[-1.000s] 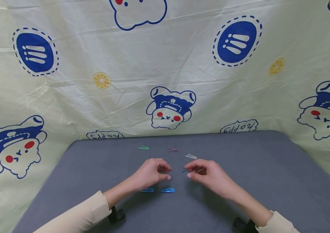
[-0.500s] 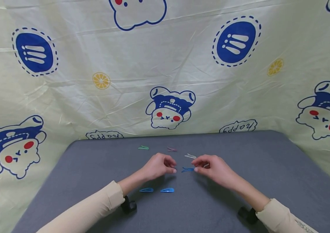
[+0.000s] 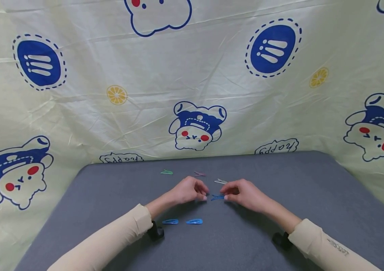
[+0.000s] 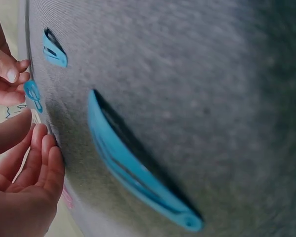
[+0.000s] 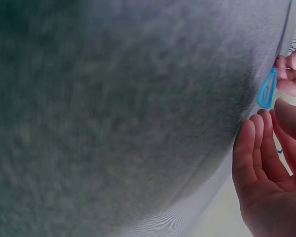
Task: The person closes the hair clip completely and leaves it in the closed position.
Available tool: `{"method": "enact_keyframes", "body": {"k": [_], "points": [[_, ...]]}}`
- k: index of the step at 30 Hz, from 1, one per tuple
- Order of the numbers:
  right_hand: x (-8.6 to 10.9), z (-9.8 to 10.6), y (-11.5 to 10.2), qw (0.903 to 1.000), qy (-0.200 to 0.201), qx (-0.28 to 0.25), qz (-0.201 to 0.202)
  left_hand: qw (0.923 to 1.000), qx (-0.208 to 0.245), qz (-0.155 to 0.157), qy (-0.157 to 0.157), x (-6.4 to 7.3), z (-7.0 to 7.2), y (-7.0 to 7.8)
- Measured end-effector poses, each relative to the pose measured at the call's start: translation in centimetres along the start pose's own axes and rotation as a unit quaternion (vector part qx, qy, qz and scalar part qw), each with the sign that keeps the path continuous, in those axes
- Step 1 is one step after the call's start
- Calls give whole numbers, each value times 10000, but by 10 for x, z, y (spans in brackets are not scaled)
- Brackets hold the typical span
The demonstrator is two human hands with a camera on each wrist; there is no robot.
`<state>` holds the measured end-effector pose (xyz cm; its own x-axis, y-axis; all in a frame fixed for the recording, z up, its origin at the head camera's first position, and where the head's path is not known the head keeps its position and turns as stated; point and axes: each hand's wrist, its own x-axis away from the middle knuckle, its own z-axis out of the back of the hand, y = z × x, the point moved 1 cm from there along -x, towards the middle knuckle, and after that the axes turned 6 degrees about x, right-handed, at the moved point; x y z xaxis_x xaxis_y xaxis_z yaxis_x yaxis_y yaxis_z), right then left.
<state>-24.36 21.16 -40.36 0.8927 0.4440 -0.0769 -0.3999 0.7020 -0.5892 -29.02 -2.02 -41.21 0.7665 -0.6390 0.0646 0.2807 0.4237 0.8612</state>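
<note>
A blue snap hair clip (image 3: 216, 197) lies on the grey table between my hands. My right hand (image 3: 246, 194) has its fingertips at the clip's right end; whether they touch it I cannot tell. Off the clip's left end, my left hand (image 3: 186, 190) is bent with thumb and fingers apart and nothing between them. Seen from the right wrist, the clip (image 5: 267, 89) stands out between both sets of fingertips. Two more blue hair clips, one at left (image 3: 170, 221) and one at right (image 3: 194, 221), lie side by side nearer me. The left wrist view shows one large blue clip (image 4: 138, 168) close up.
Farther back on the table (image 3: 280, 180) lie a green clip (image 3: 166, 172), a pinkish-purple clip (image 3: 199, 174) and a white clip (image 3: 220, 181). The white one sits just behind my right hand. A printed curtain (image 3: 144, 120) hangs behind the table.
My left hand has moved right and away from me, off the two near blue clips. My right hand drew back from the third blue clip, then came slightly left to its end again.
</note>
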Motion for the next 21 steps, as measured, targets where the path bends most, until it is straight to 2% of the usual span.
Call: {"method": "enact_keyframes", "body": {"k": [7,12,21], "points": [[-8,-3,10,9994,-209,-235,108,9993,243,7,-269,-1,3,-6],[-13,-5,15,9990,-263,-365,15,9984,366,-28,-424,-2,5,-9],[-16,-8,14,9999,-108,8,-45,9984,379,-62,-417,-1,5,-9]]}}
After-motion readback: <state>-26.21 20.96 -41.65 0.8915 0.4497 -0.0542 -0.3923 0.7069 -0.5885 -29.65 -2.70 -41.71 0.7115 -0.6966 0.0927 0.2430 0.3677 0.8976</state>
